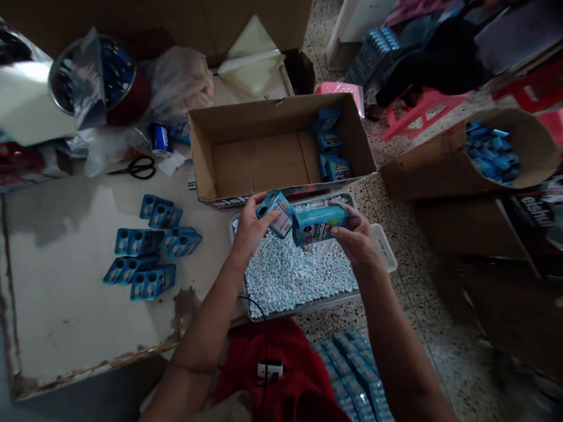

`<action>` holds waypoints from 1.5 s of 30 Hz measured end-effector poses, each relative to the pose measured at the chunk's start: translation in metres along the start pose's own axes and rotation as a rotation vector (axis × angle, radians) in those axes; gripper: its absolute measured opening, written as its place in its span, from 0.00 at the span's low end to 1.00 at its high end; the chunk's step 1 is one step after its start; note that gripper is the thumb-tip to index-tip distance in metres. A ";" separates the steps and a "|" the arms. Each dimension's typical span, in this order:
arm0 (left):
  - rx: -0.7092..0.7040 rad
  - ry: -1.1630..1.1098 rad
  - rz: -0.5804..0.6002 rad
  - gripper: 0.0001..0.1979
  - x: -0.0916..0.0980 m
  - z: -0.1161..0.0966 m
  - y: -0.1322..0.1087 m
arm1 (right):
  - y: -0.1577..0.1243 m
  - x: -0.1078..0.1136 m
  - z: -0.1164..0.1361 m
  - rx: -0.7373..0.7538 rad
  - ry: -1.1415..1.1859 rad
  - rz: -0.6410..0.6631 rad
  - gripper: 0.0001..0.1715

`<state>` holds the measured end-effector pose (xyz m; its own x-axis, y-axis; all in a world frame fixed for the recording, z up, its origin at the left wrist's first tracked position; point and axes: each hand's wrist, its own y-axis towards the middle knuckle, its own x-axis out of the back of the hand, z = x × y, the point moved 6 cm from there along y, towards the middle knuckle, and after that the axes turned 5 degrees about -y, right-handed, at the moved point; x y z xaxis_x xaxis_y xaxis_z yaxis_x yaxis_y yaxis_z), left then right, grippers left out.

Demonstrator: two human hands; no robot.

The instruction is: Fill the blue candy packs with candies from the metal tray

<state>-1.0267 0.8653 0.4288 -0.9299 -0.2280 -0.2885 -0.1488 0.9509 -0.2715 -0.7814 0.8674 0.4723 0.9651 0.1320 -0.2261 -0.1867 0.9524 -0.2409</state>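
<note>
My left hand [253, 225] is closed around a small blue printed box [281, 220], with dark round holes showing at its upper left end. My right hand [358, 234] grips a larger blue printed box [314, 225] by its right end, tilted toward the left one. The two boxes meet or overlap in view; I cannot tell whether they touch. Both hands are above a clear plastic tub [303, 302] full of small pale blue and white pellets [281, 275]. Behind the tub stands an open cardboard box [259, 158] with several blue boxes [329, 146] at its right end.
Several blue packs [143, 241] lie on the worn white table [65, 246], with scissors [139, 168] and a blue can [159, 138] behind. A pot [132, 88] stands at the back left. On the right are a carton of blue packs [492, 153] and pink stools [424, 111].
</note>
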 end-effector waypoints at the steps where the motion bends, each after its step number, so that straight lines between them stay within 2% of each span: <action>1: 0.050 -0.017 0.006 0.29 0.003 0.003 0.002 | 0.000 -0.001 0.006 0.005 -0.029 0.020 0.31; 4: 0.173 -0.081 0.032 0.32 0.007 0.010 0.005 | 0.002 -0.004 0.019 0.069 -0.065 0.031 0.30; 6: 0.223 -0.126 0.030 0.33 0.007 0.013 0.005 | 0.003 -0.009 0.024 0.171 -0.098 -0.012 0.30; 8: 0.267 -0.145 0.008 0.32 0.006 0.018 0.003 | -0.001 -0.016 0.030 0.344 -0.205 -0.101 0.27; 10: 0.314 -0.149 -0.015 0.32 0.005 0.026 0.001 | -0.011 -0.030 0.038 0.561 -0.431 -0.164 0.23; 13: 0.349 -0.160 -0.020 0.31 0.001 0.038 0.001 | -0.025 -0.062 0.039 0.810 -0.748 -0.079 0.20; 15: 0.343 -0.169 0.005 0.29 -0.002 0.041 0.003 | -0.030 -0.072 0.032 0.834 -0.780 -0.005 0.19; 16: 0.341 -0.171 0.019 0.28 -0.003 0.041 0.004 | -0.031 -0.072 0.028 0.801 -0.760 -0.001 0.17; 19: 0.349 -0.175 0.057 0.29 -0.005 0.037 0.005 | -0.035 -0.061 0.014 0.683 -0.747 -0.029 0.10; 21: 0.348 -0.174 0.070 0.31 -0.005 0.031 0.002 | -0.040 -0.052 0.004 0.679 -0.803 -0.025 0.09; 26: 0.328 -0.144 0.032 0.33 -0.015 0.023 -0.013 | -0.051 -0.031 -0.023 0.806 -0.929 0.009 0.19; 29: 0.361 -0.226 0.018 0.37 -0.028 0.025 -0.027 | -0.053 -0.030 -0.037 0.859 -1.041 0.081 0.21; 31: 0.347 -0.256 0.008 0.36 -0.031 0.025 -0.033 | -0.053 -0.036 -0.044 0.835 -1.109 0.172 0.20; 33: 0.294 -0.220 -0.032 0.37 -0.025 0.022 -0.035 | -0.054 -0.043 -0.045 0.773 -1.138 0.227 0.22; 36: 0.192 -0.089 -0.071 0.40 -0.011 0.012 -0.030 | -0.054 -0.046 -0.035 0.637 -1.050 0.171 0.23; 38: 0.133 -0.015 -0.012 0.42 -0.011 0.004 -0.029 | -0.048 -0.040 -0.032 0.455 -0.856 0.059 0.28; 41: 0.085 0.034 0.050 0.41 -0.023 -0.001 -0.038 | -0.029 -0.031 -0.056 0.055 -0.416 -0.003 0.41; 44: 0.079 0.041 -0.020 0.42 -0.023 0.001 -0.055 | -0.016 -0.031 -0.087 -0.208 -0.037 -0.015 0.39; 45: 0.092 0.022 0.004 0.45 -0.018 0.003 -0.060 | -0.017 -0.031 -0.096 -0.264 0.052 -0.027 0.37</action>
<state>-0.9996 0.8119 0.4473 -0.9377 -0.2190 -0.2699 -0.1150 0.9282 -0.3537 -0.8257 0.8211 0.3928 0.9610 0.0865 -0.2629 -0.2089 0.8497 -0.4842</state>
